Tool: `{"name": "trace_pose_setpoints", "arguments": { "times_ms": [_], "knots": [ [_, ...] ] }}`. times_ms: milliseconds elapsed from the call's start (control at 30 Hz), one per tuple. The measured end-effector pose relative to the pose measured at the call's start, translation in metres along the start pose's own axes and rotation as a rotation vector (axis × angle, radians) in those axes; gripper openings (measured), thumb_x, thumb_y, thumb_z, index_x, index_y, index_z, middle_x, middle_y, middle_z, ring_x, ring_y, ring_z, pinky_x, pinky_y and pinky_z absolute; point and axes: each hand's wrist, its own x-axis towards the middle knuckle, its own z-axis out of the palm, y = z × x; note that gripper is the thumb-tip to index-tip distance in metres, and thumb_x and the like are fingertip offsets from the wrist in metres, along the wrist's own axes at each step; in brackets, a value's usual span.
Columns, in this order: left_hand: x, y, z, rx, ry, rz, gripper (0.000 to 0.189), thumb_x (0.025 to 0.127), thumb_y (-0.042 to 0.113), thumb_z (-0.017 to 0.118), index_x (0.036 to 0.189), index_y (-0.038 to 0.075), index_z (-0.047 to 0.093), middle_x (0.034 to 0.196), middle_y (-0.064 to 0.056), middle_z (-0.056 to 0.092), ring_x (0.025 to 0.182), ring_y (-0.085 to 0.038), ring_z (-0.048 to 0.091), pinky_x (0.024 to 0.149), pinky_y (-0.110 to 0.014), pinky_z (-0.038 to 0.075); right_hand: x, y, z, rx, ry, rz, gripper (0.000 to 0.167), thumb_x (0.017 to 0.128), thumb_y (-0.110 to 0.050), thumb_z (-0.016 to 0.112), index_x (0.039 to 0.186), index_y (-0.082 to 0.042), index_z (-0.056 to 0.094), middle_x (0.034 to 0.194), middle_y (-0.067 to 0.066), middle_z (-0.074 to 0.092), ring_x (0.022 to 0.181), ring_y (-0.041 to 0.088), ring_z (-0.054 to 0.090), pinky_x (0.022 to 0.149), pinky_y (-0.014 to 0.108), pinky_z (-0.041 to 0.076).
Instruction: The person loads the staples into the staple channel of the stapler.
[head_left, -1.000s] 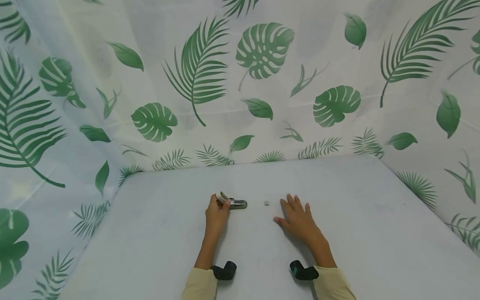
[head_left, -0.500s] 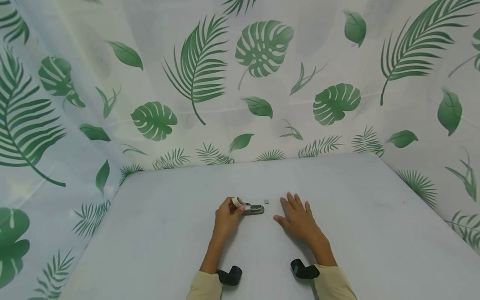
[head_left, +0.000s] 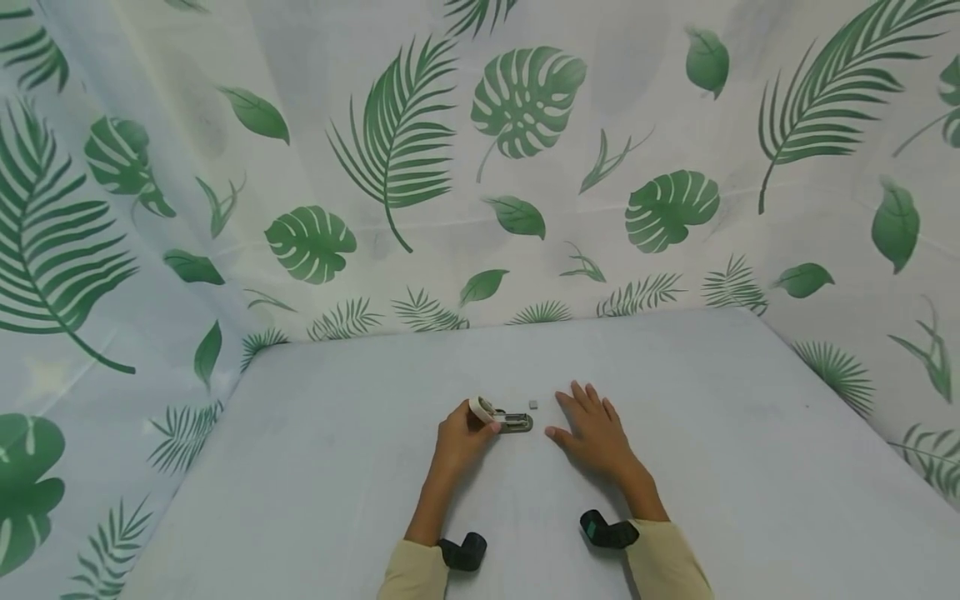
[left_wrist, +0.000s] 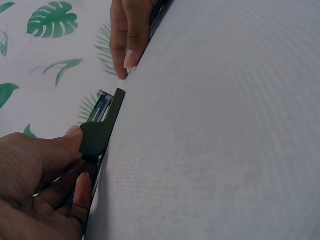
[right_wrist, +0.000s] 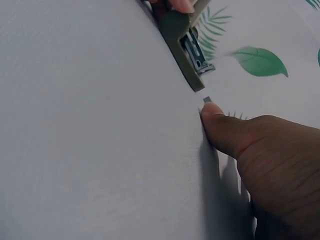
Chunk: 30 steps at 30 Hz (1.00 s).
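A small olive-green stapler (head_left: pixel 516 423) lies on the table with its top swung up and its metal staple channel bare. My left hand (head_left: pixel 459 439) grips its hinged rear end, the thumb against the near side. In the left wrist view, the stapler's dark green base (left_wrist: pixel 95 137) shows beside the thumb. Just beyond the stapler's front end sits a small grey strip of staples (head_left: pixel 533 405). To the right, my right hand (head_left: pixel 597 432) rests palm down on the table with fingers spread. Its thumb is near the stapler's front end but apart from it.
The white table (head_left: pixel 337 467) runs back to a pale cloth wall (head_left: pixel 435 275) printed with green leaves, which also closes off both sides. Black camera mounts (head_left: pixel 463 552) are strapped to both wrists.
My left hand has brought the opened stapler rightward and slightly nearer, close to the strip of staples. My right hand has stayed almost in place.
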Motion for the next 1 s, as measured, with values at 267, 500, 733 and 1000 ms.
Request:
{"name": "trace_pose_setpoints", "arguments": {
  "times_ms": [267, 500, 733, 1000],
  "knots": [
    [0.0, -0.001, 0.002, 0.011, 0.017, -0.033, 0.032, 0.086, 0.019, 0.075, 0.111, 0.004, 0.064, 0.107, -0.013, 0.071, 0.103, -0.028, 0.066, 0.092, -0.044, 0.052, 0.008, 0.005, 0.009, -0.004, 0.006, -0.004, 0.065, 0.093, -0.04, 0.063, 0.145, -0.005, 0.044, 0.156, 0.026, 0.027, 0.147, 0.047, 0.016, 0.115, 0.066, 0.013],
    [0.001, 0.001, 0.002, 0.016, 0.009, -0.027, 0.03, 0.086, 0.019, 0.075, 0.11, 0.004, 0.065, 0.108, -0.013, 0.071, 0.103, -0.027, 0.066, 0.091, -0.043, 0.052, 0.007, 0.004, 0.008, 0.005, 0.01, 0.001, 0.065, 0.093, -0.039, 0.062, 0.145, -0.006, 0.044, 0.157, 0.026, 0.025, 0.147, 0.047, 0.016, 0.115, 0.066, 0.012],
    [0.002, 0.003, 0.002, 0.03, 0.015, -0.027, 0.029, 0.085, 0.019, 0.076, 0.109, 0.004, 0.066, 0.107, -0.013, 0.071, 0.103, -0.027, 0.066, 0.091, -0.044, 0.052, 0.007, 0.003, 0.006, 0.01, 0.013, 0.02, 0.064, 0.093, -0.039, 0.062, 0.145, -0.006, 0.044, 0.157, 0.025, 0.025, 0.147, 0.047, 0.014, 0.115, 0.066, 0.011],
    [0.002, 0.003, 0.001, 0.039, 0.022, -0.033, 0.029, 0.086, 0.019, 0.075, 0.108, 0.004, 0.066, 0.108, -0.013, 0.071, 0.103, -0.028, 0.066, 0.091, -0.045, 0.052, 0.014, 0.002, 0.01, 0.091, 0.099, 0.077, 0.052, 0.091, -0.034, 0.067, 0.135, -0.009, 0.056, 0.153, 0.024, 0.036, 0.146, 0.044, 0.023, 0.111, 0.068, 0.017]
  ]
}}
